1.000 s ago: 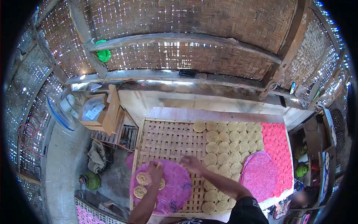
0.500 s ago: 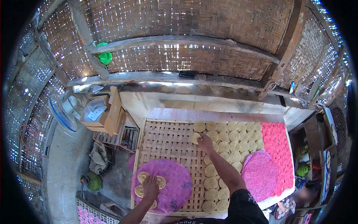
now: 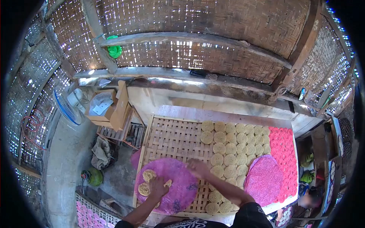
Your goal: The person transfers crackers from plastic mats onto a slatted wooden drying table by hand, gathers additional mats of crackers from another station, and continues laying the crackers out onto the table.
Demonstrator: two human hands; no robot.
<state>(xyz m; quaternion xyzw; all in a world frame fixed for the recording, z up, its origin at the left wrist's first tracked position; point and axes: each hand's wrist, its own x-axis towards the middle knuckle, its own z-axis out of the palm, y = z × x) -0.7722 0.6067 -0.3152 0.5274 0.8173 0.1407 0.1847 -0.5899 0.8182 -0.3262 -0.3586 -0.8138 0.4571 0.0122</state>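
A round pink plastic sheet [image 3: 178, 171] lies on the left part of a woven bamboo tray [image 3: 167, 133]. On the sheet are a few pale yellow noodle discs [image 3: 148, 175]. My left hand [image 3: 156, 188] is over them with its fingers closed on a noodle disc [image 3: 167, 183], mostly covered by the hand. Over the sheet's right edge is my right hand [image 3: 198, 168], smeared by motion; no disc shows in it. Rows of yellow noodle discs [image 3: 230, 148] cover the tray right of the bare weave.
Pink noodle discs [image 3: 282, 152] fill the tray's right end, beside a stack of pink sheets [image 3: 263, 178]. To the left stand a cardboard box [image 3: 110, 114], a fan [image 3: 67, 108] and a green gas cylinder [image 3: 93, 177]. Another person [image 3: 310, 199] is at the lower right.
My right hand has let go of a yellow noodle disc at the rows' left edge and come back toward the sheet. My left hand has closed on another disc. The view has shifted slightly.
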